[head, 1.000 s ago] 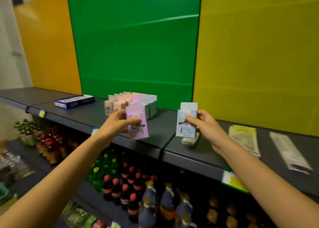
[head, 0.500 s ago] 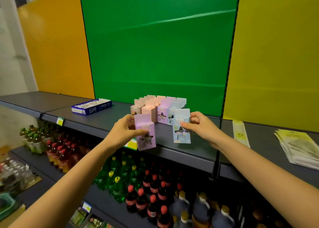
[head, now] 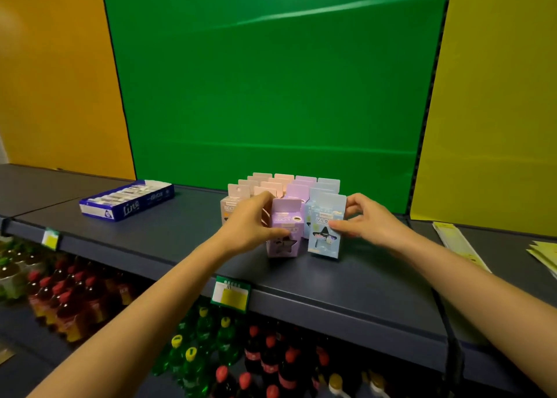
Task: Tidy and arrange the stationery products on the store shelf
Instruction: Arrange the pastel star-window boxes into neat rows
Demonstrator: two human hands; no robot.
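left hand [head: 251, 222], mid-frame, is closed round the lilac box [head: 284, 231]: thumb on its front face, fingers wrapped behind. box stands upright on the dark shelf [head: 331, 286], at the front of the block of pastel boxes [head: 286, 186]. just right of it, right hand [head: 369, 219] pinches the pale blue box [head: 325, 231], thumb on the printed front, fingers curled at its right edge. this box also looks upright on the shelf, close beside the lilac one; whether they touch, cannot tell.

risk, my judgement: both boxes are tall, light card. if i push them back unevenly, either could tip into the rows behind and knock those down like dominoes. my left fingers sit between the lilac box and the row behind, so drawing them out carelessly may drag a peach box askew.

surroundings, left to right: blue-and-white carton [head: 126, 200] lying flat at left of frame, well apart; price tag [head: 231, 293] on the shelf lip below; yellow packets [head: 542, 256] flat at far right. nothing blocks the front row.
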